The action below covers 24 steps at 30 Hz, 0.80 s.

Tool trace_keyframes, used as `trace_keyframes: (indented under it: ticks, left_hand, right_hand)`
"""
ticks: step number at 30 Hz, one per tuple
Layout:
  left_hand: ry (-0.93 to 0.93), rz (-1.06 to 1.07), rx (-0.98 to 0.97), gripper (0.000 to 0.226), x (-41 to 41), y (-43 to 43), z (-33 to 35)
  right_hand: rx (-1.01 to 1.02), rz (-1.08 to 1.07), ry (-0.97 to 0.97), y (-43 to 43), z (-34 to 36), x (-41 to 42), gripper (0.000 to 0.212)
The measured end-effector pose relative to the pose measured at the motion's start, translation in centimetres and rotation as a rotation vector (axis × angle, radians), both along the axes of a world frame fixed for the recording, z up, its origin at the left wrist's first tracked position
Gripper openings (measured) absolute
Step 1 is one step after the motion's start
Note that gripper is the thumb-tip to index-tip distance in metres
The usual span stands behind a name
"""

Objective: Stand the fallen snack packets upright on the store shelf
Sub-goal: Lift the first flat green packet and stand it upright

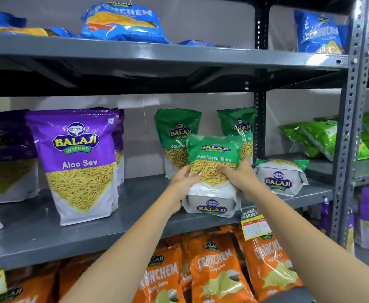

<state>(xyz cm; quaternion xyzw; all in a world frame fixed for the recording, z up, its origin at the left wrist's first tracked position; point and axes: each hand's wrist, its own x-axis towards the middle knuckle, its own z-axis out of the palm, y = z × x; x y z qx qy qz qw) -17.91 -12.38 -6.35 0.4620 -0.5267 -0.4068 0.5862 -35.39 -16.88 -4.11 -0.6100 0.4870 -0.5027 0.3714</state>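
A green Ratlami Sev packet point(213, 158) tilts back near the front edge of the middle shelf point(135, 206), its white base facing me. My left hand point(184, 182) grips its left side and my right hand point(240, 178) grips its right side. Behind it stand two more green Ratlami Sev packets point(176, 130), upright at the back. Another green packet point(281, 176) lies fallen on the shelf to the right, its white bottom toward me.
Purple Aloo Sev packets point(78, 158) stand upright on the left of the same shelf. Blue Crunchem bags point(122, 20) lie on the shelf above, orange Crunchem bags point(216, 265) below. A grey slotted upright point(352, 119) bounds the right; lime bags point(323, 138) lie beyond. A price tag point(253, 224) hangs at the edge.
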Motion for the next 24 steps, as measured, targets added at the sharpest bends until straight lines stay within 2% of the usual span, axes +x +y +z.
trace_keyframes:
  ticks: [5, 10, 19, 24]
  left_hand:
    - [-0.112, 0.179, -0.393, 0.064, -1.4, 3.0, 0.6]
    - [-0.139, 0.302, -0.649, 0.066, -2.0, 5.0, 0.9]
    - [-0.176, 0.339, -0.688, 0.060, -0.9, 6.0, 0.4]
    - [-0.305, 0.411, -0.596, 0.078, 1.1, 4.8, 0.1]
  right_hand:
    - [-0.274, 0.131, -0.080, 2.0, 0.8, 0.1, 0.094]
    - [-0.559, 0.130, -0.040, 5.1, 2.0, 0.2, 0.083]
    - [-0.629, 0.174, -0.013, 5.1, 1.6, 1.6, 0.078]
    - [-0.624, 0.221, -0.047, 3.5, 0.3, 3.6, 0.077]
